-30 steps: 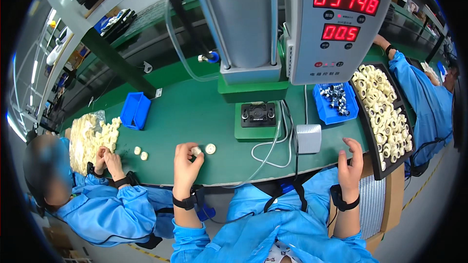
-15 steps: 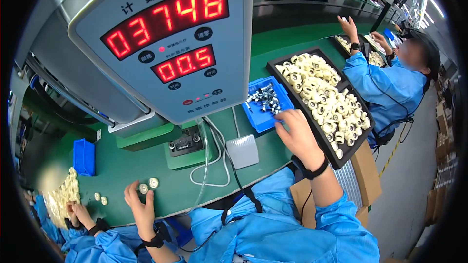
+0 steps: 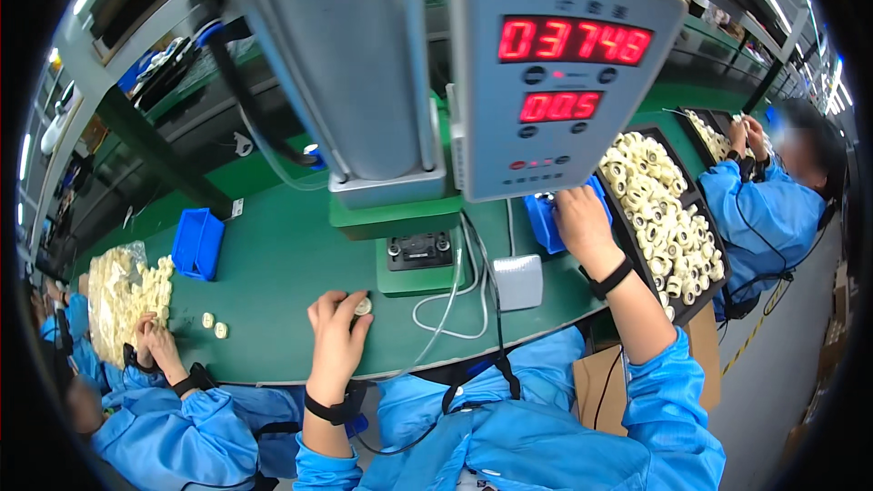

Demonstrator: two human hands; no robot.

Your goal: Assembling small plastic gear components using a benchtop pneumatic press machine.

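Note:
My left hand (image 3: 335, 335) is low over the green table, its fingers and thumb curled around a round cream plastic part (image 3: 364, 306). A second such part seen earlier is out of sight, perhaps under the fingers. My right hand (image 3: 585, 225) reaches into the blue bin (image 3: 547, 229), fingers bent down and close together. Its fingertips and whatever they grip are hidden. The counter box covers much of the bin, so only a glimpse of the small metal parts (image 3: 544, 195) shows. Black bands circle both wrists.
A press with a green base (image 3: 418, 282) and a counter box (image 3: 564, 82) stands ahead. A grey foot-pedal-like box (image 3: 518, 282) and cables lie nearby. At right is a black tray (image 3: 687, 309) of cream parts; at left, a blue bin (image 3: 197, 244). Co-workers sit on both sides.
My head has turned left, shifting the view. My right hand has gone deeper into the bin with its fingers drawn together. My left fingers have closed in over the cream parts.

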